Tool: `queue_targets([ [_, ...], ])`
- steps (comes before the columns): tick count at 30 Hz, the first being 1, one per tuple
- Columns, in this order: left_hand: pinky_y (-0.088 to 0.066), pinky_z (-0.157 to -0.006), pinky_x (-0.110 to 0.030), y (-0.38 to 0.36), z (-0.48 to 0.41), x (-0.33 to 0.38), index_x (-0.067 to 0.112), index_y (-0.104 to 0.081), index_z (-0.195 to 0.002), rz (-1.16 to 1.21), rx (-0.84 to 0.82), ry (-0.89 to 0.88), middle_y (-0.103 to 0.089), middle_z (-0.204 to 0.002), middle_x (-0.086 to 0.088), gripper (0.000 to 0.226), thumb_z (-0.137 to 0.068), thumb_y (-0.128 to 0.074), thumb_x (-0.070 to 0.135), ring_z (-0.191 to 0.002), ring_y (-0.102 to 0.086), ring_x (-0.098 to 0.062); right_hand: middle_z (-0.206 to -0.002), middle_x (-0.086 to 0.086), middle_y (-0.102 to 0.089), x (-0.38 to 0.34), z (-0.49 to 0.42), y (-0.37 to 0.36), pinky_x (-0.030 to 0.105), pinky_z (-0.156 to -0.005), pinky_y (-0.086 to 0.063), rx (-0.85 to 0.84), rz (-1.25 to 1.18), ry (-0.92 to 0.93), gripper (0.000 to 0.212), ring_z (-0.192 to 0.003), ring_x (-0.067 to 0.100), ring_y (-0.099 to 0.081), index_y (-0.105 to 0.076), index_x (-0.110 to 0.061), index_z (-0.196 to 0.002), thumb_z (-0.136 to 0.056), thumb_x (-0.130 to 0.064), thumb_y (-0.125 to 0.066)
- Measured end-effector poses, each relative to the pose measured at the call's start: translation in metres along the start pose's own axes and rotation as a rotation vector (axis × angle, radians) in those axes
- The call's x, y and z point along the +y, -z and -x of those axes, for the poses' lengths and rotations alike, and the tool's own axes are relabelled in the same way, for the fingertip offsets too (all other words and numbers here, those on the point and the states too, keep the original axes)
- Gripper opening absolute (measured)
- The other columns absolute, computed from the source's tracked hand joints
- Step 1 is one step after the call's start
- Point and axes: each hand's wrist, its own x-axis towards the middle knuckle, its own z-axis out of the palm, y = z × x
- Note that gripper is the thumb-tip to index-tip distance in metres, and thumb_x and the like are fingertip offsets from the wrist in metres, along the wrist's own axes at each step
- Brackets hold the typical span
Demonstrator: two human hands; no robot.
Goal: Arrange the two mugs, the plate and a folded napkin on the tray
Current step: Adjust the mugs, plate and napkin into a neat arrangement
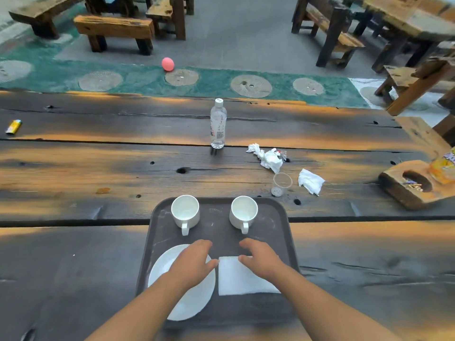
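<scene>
Low in the frame, your two forearms reached in from the bottom edge over the dark tray (216, 228). Your left hand (194, 259) hovered palm down over the upper right part of the one white plate (161, 268), which lay in the tray's lower left. Its fingers (203, 243) were loosely spread and held nothing. Your right hand (261, 259) was palm down over the upper right corner of the single folded white napkin (236, 279), just right of the plate. Its fingers were also relaxed and gripped nothing, and whether they touched the napkin could not be told.

Higher on the tray stood two white mugs, upright, handles toward you: the left-side mug (185, 211) and the right-side mug (243, 212).

Beyond the tray, the tabletop (73, 168) carried one clear cup (280, 183) on its side, two crumpled tissues (268, 158) (310, 180) and one upright water bottle (218, 124). The bottle's label print was too small to read. At far left lay one yellow lighter (13, 126).
</scene>
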Motion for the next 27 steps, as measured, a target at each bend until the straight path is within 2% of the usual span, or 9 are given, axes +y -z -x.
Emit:
queue_targets([
  [4, -0.048, -0.097, -0.035, -0.004, -0.012, 0.025, 0.013, -0.053, -0.13, -0.016, -0.032, -0.004, -0.058, -0.134, -0.003, 0.049, -0.095, -0.057, 0.046, -0.118, -0.057, -0.021, -0.152, -0.001, -0.052, 0.025, 0.001, 0.02, 0.034, -0.113, -0.043, 0.001, -0.001, -0.001, 0.052, -0.138, 0.019, -0.051, -0.047, -0.021, -0.148, -0.099, -0.03, -0.06],
  [10, -0.043, -0.103, -0.032, -0.013, -0.029, 0.054, 0.015, -0.047, -0.141, 0.001, -0.041, 0.002, -0.053, -0.143, -0.002, 0.057, -0.096, -0.057, 0.048, -0.13, -0.051, -0.019, -0.155, -0.001, -0.047, 0.046, -0.006, 0.047, 0.035, -0.112, -0.042, -0.02, 0.02, -0.001, 0.058, -0.14, 0.02, -0.048, -0.044, -0.022, -0.151, -0.097, -0.035, -0.061],
  [17, -0.041, -0.108, -0.031, -0.021, -0.05, 0.064, 0.02, -0.04, -0.149, 0.031, -0.036, 0.017, -0.047, -0.152, 0.0, 0.067, -0.094, -0.059, 0.052, -0.137, -0.047, -0.017, -0.151, 0.0, -0.051, 0.061, -0.02, 0.06, 0.033, -0.109, -0.043, -0.002, -0.017, -0.014, 0.058, -0.136, 0.02, -0.051, -0.046, -0.022, -0.148, -0.095, -0.037, -0.063],
  [21, -0.043, -0.105, -0.031, -0.021, -0.058, 0.064, 0.021, -0.042, -0.147, 0.12, -0.012, 0.041, -0.05, -0.149, 0.001, 0.067, -0.092, -0.062, 0.053, -0.134, -0.05, -0.017, -0.151, -0.004, -0.052, 0.059, -0.027, 0.061, 0.029, -0.104, -0.043, 0.04, -0.114, -0.017, 0.059, -0.138, 0.017, -0.049, -0.047, -0.025, -0.147, -0.094, -0.043, -0.065],
  [24, -0.047, -0.101, -0.031, -0.02, -0.064, 0.062, 0.026, -0.044, -0.142, 0.172, 0.005, 0.032, -0.054, -0.142, 0.003, 0.062, -0.09, -0.064, 0.052, -0.126, -0.054, -0.016, -0.149, -0.008, -0.053, 0.052, -0.033, 0.062, 0.018, -0.087, -0.045, 0.073, -0.247, -0.025, 0.062, -0.131, 0.013, -0.054, -0.047, -0.027, -0.146, -0.092, -0.047, -0.067],
  [27, -0.048, -0.098, -0.031, -0.02, -0.071, 0.059, 0.031, -0.046, -0.135, 0.244, 0.007, 0.026, -0.055, -0.136, 0.006, 0.058, -0.086, -0.067, 0.053, -0.119, -0.055, -0.012, -0.143, -0.009, -0.055, 0.043, -0.041, 0.062, 0.024, -0.091, -0.043, 0.079, -0.386, -0.025, 0.062, -0.119, 0.008, -0.055, -0.046, -0.029, -0.144, -0.09, -0.047, -0.07],
])
